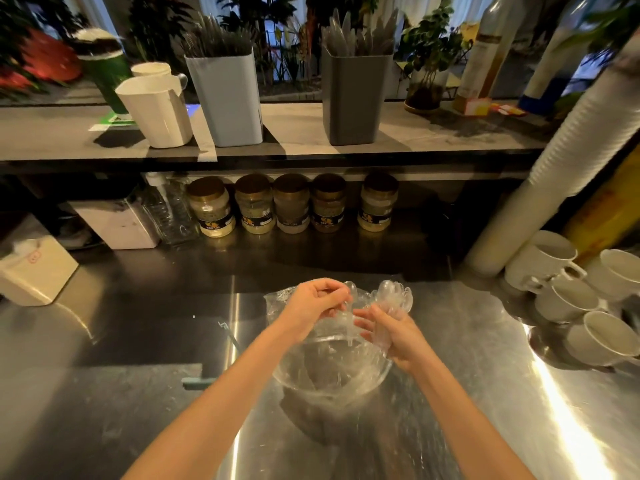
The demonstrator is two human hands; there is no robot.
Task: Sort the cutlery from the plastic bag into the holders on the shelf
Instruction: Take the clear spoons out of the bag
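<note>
1. Both hands hover together over the plastic bag [329,372], which lies on the steel counter [485,341] just below the wrists, its mouth gaping under the fingers.
2. Left hand [313,303]: fingers curled in, thumb and fingertips pinching a single clear spoon [350,306] near its neck.
3. That spoon sits right at the left fingertips, in the gap between the two hands. Its bowl points up and away from the person and its handle hangs down toward the bag's mouth, so the long axis is close to upright.
4. Right hand [398,336]: wrapped round the handles of a bunch of clear spoons [394,296] (bowls nested together).
5. The bunch's bowls fan out beyond the right fingers, pointing away from the person, and the handles run back through the palm toward the wrist.
6. The single spoon's handle comes down just beside the right fingertips; whether it touches them I cannot tell through all that clear plastic.
7. Well beyond both hands, up on the shelf [415,133], stand the white holder [156,112], the pale blue holder [225,98] and the dark grey holder [356,95]. The last two have cutlery standing upright in them.
8. Off to the right of the right hand, white cups [568,299] lie clustered on the counter.
</note>
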